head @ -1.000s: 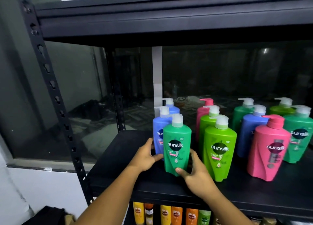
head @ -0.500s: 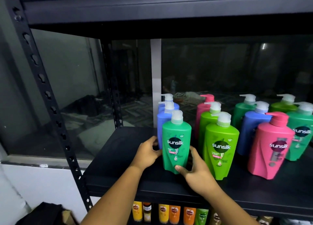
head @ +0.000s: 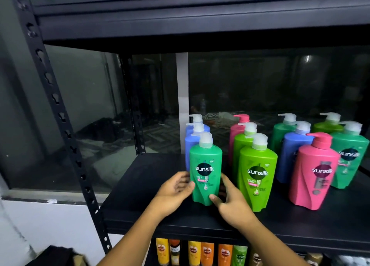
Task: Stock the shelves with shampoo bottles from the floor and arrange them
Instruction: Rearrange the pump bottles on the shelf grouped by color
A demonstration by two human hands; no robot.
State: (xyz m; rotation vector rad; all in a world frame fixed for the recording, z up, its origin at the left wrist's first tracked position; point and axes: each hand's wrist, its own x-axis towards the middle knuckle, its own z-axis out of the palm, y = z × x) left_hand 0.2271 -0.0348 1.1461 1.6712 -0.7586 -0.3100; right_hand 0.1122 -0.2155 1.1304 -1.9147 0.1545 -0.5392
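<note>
Here, the right hand clasps a dark-green shampoo bottle upright on the shelf, left hand loose-fingered just beside it.

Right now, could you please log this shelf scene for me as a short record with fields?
Shelf: black shelf, pump bottles upright in columns
In hand: dark green bottle, front of the leftmost column, label forward
Behind it: two blue bottles
Right hand: thumb on its front, fingers round its right side
Left hand: at its left side, grip unclear
Next right: light green bottle, apart
</note>
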